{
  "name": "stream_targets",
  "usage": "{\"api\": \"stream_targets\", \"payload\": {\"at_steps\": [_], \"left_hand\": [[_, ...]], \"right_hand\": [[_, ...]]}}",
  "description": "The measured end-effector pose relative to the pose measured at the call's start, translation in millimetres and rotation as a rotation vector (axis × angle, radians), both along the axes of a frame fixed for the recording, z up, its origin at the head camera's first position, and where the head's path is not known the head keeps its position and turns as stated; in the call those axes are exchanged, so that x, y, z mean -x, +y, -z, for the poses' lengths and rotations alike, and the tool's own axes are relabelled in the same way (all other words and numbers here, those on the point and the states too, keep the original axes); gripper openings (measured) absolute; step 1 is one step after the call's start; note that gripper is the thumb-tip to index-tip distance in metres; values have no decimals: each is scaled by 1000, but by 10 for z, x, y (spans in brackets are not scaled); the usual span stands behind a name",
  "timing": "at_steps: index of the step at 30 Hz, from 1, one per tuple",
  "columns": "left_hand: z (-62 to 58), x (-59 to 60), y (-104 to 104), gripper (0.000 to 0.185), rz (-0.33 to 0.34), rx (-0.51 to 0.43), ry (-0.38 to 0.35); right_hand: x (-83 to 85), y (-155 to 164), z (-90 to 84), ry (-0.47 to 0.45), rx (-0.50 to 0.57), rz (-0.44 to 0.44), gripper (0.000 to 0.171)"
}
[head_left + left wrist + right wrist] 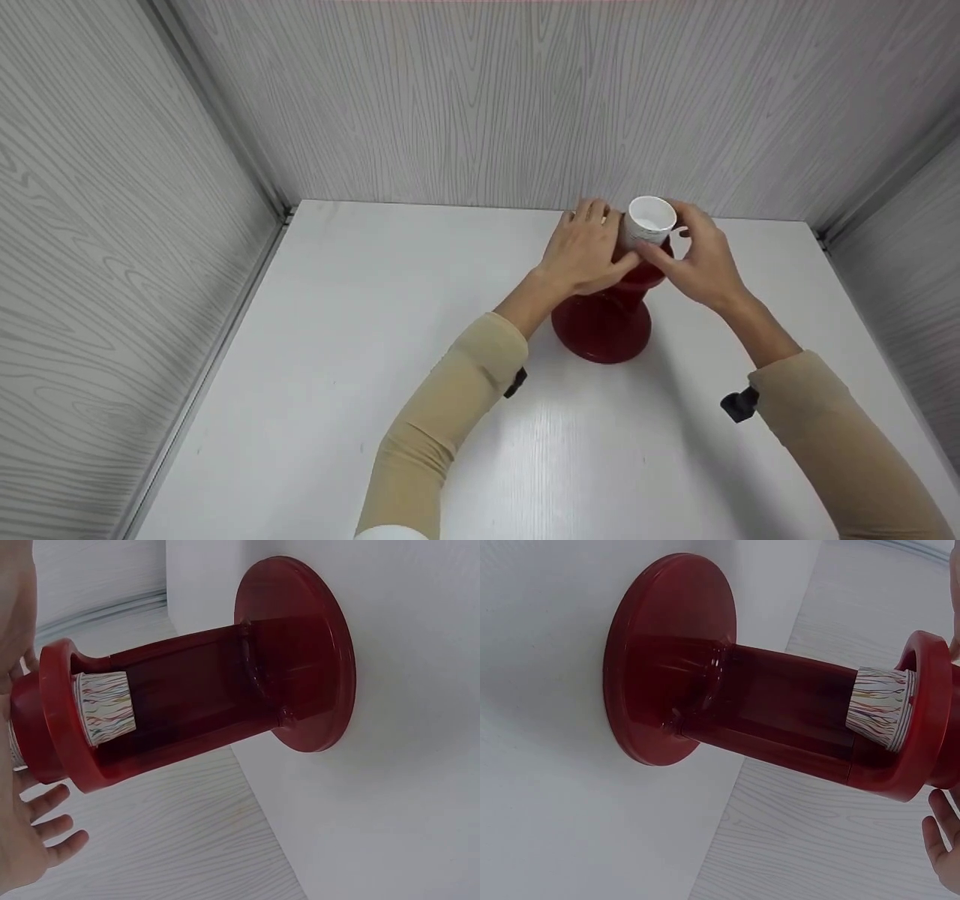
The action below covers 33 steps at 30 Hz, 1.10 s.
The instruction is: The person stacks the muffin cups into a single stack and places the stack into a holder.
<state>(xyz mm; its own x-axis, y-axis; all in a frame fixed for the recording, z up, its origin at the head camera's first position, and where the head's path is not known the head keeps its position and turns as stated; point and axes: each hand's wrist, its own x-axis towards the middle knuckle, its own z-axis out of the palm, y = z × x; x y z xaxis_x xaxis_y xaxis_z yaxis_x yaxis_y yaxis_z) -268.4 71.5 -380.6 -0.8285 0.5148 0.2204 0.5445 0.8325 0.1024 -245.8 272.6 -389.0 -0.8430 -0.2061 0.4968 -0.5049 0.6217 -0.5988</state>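
Note:
A glossy red cup dispenser (604,334) stands upright on its round base, right of centre in the head view. My left hand (585,251) grips its upper part from the left, thumb across the front. From the right, my right hand (703,262) holds a white paper cup (652,215) at the top, between thumb and fingers. The cup's mouth faces up. Under the dispenser's ring (64,720), a paper cup with coloured wavy lines (105,706) shows its lower part; the right wrist view shows this patterned cup (881,706) too. The dispenser's inside is mostly hidden.
The dispenser is on a white table (360,337), near its back edge. Grey wood-grain panels (465,105) rise behind and at both sides. Small black wrist devices (740,405) sit on the beige sleeves (450,405).

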Motion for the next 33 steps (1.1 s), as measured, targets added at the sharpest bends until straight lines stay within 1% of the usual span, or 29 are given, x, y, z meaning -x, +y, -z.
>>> {"api": "stream_targets", "payload": {"at_steps": [4,7,10,13,20,26,33], "left_hand": [[-22,-15,-8,68,9,-14,9],[-28,-15,-11,67,14,-21,29],[-28,-9,-15,66,14,-29,50],[-13,2,-17,66,10,-25,56],[29,11,-16,66,10,-15,48],[33,-1,-19,66,6,3,22],[37,-7,-26,65,3,5,-3]], "right_hand": [[-1,-8,-17,2,-2,5,65],[0,-17,-30,2,-5,12,63],[2,-25,-39,0,-16,23,61],[5,-29,-32,-7,-35,28,60],[9,-33,9,-18,-49,26,59],[13,-44,26,-43,-41,34,54],[5,-52,38,-63,-25,15,51]]}}
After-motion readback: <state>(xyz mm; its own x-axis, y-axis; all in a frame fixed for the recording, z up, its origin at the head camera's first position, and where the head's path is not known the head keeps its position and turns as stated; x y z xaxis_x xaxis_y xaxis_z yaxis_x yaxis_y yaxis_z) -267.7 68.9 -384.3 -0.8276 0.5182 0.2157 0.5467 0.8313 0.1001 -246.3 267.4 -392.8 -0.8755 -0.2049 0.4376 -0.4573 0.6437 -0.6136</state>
